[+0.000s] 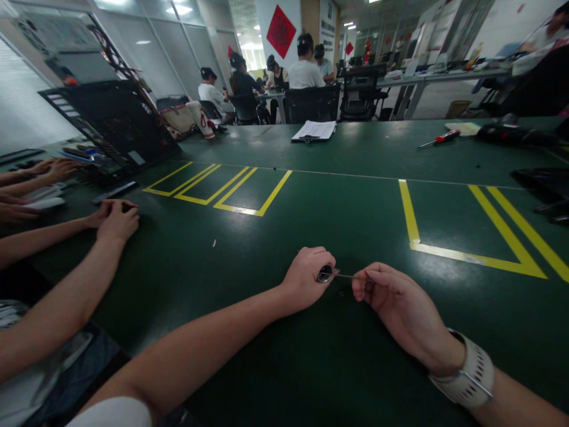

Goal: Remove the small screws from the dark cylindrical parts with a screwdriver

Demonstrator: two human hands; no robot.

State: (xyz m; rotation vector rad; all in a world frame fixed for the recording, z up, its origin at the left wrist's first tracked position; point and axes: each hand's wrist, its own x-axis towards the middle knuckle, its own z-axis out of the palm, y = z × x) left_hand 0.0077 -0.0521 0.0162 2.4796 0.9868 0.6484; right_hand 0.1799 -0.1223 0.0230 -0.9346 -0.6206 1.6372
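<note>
My left hand (309, 276) is wrapped round a small dark cylinder (325, 273), whose round metallic-rimmed end faces me; its rest is hidden in the fist. My right hand (391, 296), with a light strap on the wrist, pinches a thin metal rod (344, 275). The rod's other end reaches to the cylinder's round end; whether it goes inside I cannot tell. Just below the rod, a tiny ring (341, 293) lies on the green table (249, 350).
Yellow tape outlines (262, 210) mark the table. Further off lie a clipboard with papers (313, 130) and a red-handled screwdriver (440, 139). At left, a co-worker's hands (118, 219) are close by, before a black frame-like case (115, 124). Several people sit beyond.
</note>
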